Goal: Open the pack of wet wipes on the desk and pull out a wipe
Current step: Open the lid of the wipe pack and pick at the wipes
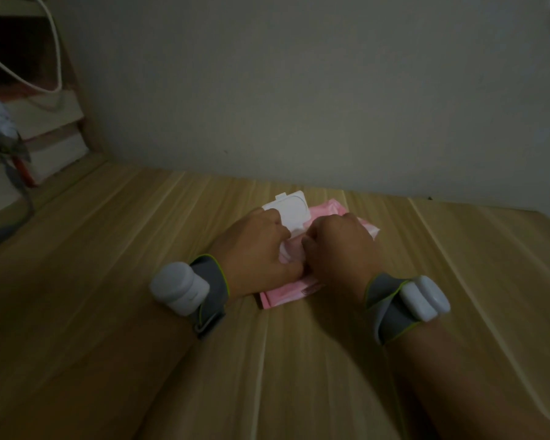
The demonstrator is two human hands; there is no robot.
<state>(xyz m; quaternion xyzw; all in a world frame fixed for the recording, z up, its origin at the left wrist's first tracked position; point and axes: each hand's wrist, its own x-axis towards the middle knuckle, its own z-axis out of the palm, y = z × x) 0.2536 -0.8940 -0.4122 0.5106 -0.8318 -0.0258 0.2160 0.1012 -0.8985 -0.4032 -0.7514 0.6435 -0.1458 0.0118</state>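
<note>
A pink pack of wet wipes (283, 295) lies flat on the wooden desk (331, 360), near the wall. Its white flip lid (294, 209) stands open, tilted back toward the wall. My left hand (254, 254) rests on the pack's left side, fingers curled by the white opening. My right hand (338, 249) sits on the right side, thumb and fingers pinched together at the opening between the two hands. What the fingertips pinch is hidden. Both wrists wear grey straps with white devices.
A grey wall (299, 90) runs close behind the pack. At the far left stands a wooden shelf unit (86, 128) with stacked books, white cables (56, 58) and a grey strap hanging down.
</note>
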